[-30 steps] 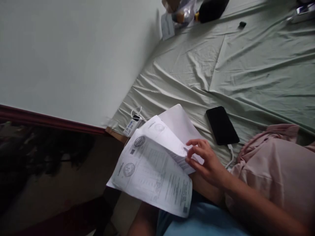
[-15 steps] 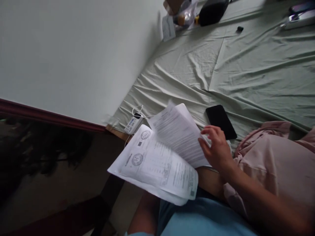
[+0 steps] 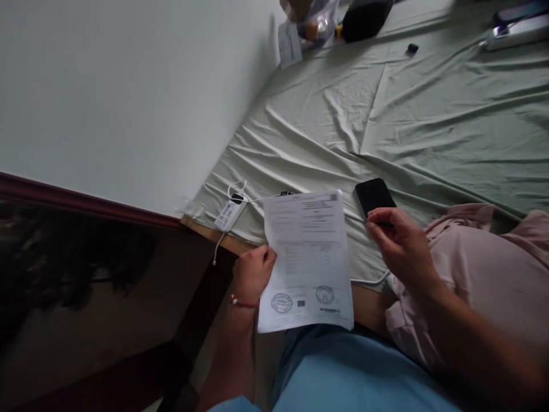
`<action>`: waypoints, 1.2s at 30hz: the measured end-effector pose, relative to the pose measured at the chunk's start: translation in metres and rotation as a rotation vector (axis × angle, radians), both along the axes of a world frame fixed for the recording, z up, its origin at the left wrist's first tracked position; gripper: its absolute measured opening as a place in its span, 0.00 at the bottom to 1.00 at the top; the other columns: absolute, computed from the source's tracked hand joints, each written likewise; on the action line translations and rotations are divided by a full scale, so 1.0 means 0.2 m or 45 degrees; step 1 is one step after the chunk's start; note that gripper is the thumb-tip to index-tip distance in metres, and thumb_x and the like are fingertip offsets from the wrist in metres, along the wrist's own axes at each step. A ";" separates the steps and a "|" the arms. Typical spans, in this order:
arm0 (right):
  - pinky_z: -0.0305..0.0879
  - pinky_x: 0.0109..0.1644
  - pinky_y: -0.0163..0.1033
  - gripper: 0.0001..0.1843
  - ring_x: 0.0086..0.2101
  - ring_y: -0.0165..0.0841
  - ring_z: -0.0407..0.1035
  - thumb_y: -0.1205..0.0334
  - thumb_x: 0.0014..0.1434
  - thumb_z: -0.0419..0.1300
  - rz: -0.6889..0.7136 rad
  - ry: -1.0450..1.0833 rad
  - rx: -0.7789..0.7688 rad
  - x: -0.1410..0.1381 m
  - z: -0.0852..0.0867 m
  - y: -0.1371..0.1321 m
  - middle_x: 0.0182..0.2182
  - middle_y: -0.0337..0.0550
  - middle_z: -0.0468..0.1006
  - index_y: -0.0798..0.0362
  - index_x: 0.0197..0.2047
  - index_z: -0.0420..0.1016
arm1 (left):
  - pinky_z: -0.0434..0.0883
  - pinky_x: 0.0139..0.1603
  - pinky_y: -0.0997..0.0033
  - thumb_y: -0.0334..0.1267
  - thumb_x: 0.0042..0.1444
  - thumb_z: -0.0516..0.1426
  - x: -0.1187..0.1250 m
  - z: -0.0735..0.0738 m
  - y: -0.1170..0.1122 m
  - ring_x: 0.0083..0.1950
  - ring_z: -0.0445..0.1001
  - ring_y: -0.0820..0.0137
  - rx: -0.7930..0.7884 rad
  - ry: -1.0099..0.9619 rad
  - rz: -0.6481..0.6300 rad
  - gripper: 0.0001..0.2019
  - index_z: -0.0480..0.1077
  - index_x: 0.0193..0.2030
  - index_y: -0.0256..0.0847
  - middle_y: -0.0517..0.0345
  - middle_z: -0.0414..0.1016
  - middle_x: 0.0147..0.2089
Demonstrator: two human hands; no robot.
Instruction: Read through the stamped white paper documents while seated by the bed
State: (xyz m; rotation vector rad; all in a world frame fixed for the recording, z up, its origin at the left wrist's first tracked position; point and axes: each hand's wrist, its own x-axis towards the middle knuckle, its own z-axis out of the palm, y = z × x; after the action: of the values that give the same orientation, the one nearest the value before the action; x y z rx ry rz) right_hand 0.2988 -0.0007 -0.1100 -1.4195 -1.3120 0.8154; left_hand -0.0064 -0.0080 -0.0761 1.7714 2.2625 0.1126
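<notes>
In the head view, taking the printed papers (image 3: pixel 306 252) as the centre of the dial, the left hand (image 3: pixel 255 269) sits at nine o'clock. Its fingers are curled into a fist, clamped on the papers about halfway along that edge, so nearly all of the top sheet lies on the three o'clock side of the grip. The papers lie above the person's lap and the bed's edge, with blocks of print toward twelve and two round stamps toward six. A red bracelet (image 3: pixel 246 304) circles the left wrist.

The right hand (image 3: pixel 397 237) is between two and three o'clock, apart from the papers. Its thumb and forefinger curve toward each other; whether the tips meet, I cannot tell. It covers the near end of a black phone (image 3: pixel 373 194) at two o'clock; whether it touches the phone is unclear.

At ten o'clock a white labelled device (image 3: pixel 230 216) with a white cable lies on the green sheet (image 3: pixel 309 137). Toward one o'clock, well apart, is a small black object (image 3: pixel 412 48); a black pouch (image 3: pixel 368 20) lies between twelve and one. Pink cloth (image 3: pixel 476 269) lies at three, blue clothing (image 3: pixel 355 366) at five.
</notes>
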 end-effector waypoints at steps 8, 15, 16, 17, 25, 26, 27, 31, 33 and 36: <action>0.71 0.48 0.42 0.26 0.43 0.38 0.72 0.40 0.65 0.56 0.125 0.005 -0.170 -0.04 -0.11 -0.03 0.45 0.52 0.75 0.56 0.50 0.71 | 0.55 0.31 0.73 0.55 0.63 0.51 -0.06 0.04 -0.12 0.27 0.61 0.75 0.277 -0.493 -0.047 0.24 0.61 0.23 0.39 0.59 0.63 0.23; 0.71 0.57 0.46 0.28 0.50 0.38 0.72 0.42 0.64 0.60 0.600 0.539 -0.254 -0.13 -0.18 0.02 0.53 0.50 0.73 0.54 0.58 0.69 | 0.71 0.30 0.72 0.59 0.56 0.62 -0.04 0.04 -0.25 0.35 0.76 0.65 0.246 -1.257 0.291 0.24 0.77 0.49 0.41 0.50 0.79 0.40; 0.71 0.56 0.45 0.28 0.48 0.37 0.72 0.41 0.65 0.60 0.666 0.643 -0.282 -0.13 -0.17 0.02 0.51 0.50 0.74 0.54 0.57 0.70 | 0.72 0.31 0.72 0.58 0.57 0.62 -0.04 0.03 -0.26 0.36 0.76 0.65 0.265 -1.301 0.317 0.24 0.76 0.51 0.41 0.50 0.79 0.41; 0.72 0.54 0.44 0.28 0.47 0.37 0.73 0.40 0.65 0.60 0.703 0.725 -0.313 -0.14 -0.17 0.02 0.50 0.49 0.75 0.54 0.56 0.71 | 0.73 0.31 0.72 0.57 0.57 0.62 -0.03 0.02 -0.26 0.38 0.77 0.64 0.281 -1.331 0.331 0.24 0.76 0.52 0.41 0.50 0.79 0.41; 0.72 0.41 0.37 0.27 0.38 0.35 0.73 0.37 0.61 0.63 0.561 0.840 -0.392 -0.16 -0.22 -0.01 0.42 0.45 0.77 0.53 0.49 0.75 | 0.73 0.33 0.75 0.58 0.58 0.61 0.05 -0.11 -0.22 0.36 0.76 0.69 0.221 -1.380 0.377 0.24 0.75 0.45 0.37 0.50 0.79 0.41; 0.71 0.40 0.36 0.26 0.37 0.35 0.73 0.38 0.61 0.63 0.544 0.839 -0.387 -0.15 -0.23 0.00 0.41 0.45 0.77 0.54 0.47 0.75 | 0.71 0.31 0.76 0.59 0.58 0.61 0.06 -0.12 -0.22 0.34 0.75 0.70 0.211 -1.388 0.386 0.24 0.74 0.43 0.36 0.51 0.79 0.39; 0.70 0.39 0.36 0.25 0.36 0.35 0.72 0.39 0.61 0.63 0.537 0.846 -0.385 -0.15 -0.24 0.00 0.40 0.44 0.77 0.54 0.46 0.75 | 0.70 0.31 0.76 0.59 0.57 0.61 0.08 -0.12 -0.22 0.33 0.74 0.71 0.205 -1.403 0.394 0.24 0.74 0.42 0.36 0.51 0.78 0.38; 0.69 0.39 0.34 0.24 0.37 0.34 0.72 0.40 0.60 0.64 0.518 0.943 -0.430 -0.14 -0.26 0.01 0.38 0.43 0.76 0.54 0.46 0.73 | 0.70 0.31 0.76 0.59 0.57 0.61 0.11 -0.14 -0.20 0.33 0.73 0.71 0.194 -1.443 0.396 0.25 0.73 0.44 0.36 0.53 0.77 0.37; 0.68 0.37 0.33 0.25 0.36 0.33 0.71 0.40 0.58 0.65 0.468 0.982 -0.478 -0.13 -0.28 0.01 0.39 0.42 0.76 0.53 0.47 0.72 | 0.70 0.32 0.77 0.59 0.57 0.61 0.12 -0.16 -0.20 0.33 0.73 0.71 0.209 -1.421 0.402 0.24 0.73 0.43 0.36 0.55 0.76 0.35; 0.66 0.34 0.32 0.26 0.33 0.32 0.69 0.38 0.58 0.63 0.395 0.935 -0.528 -0.14 -0.30 0.01 0.37 0.42 0.75 0.53 0.45 0.71 | 0.71 0.33 0.77 0.59 0.56 0.62 0.12 -0.17 -0.20 0.34 0.73 0.71 0.268 -1.411 0.426 0.24 0.73 0.40 0.36 0.55 0.76 0.34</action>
State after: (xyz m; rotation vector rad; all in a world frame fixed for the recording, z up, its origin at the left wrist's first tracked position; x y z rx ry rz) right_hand 0.2717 0.0008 -0.1705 -1.0457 -0.8120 1.7011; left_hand 0.0184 -0.0481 -0.1110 0.9337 1.6601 1.1118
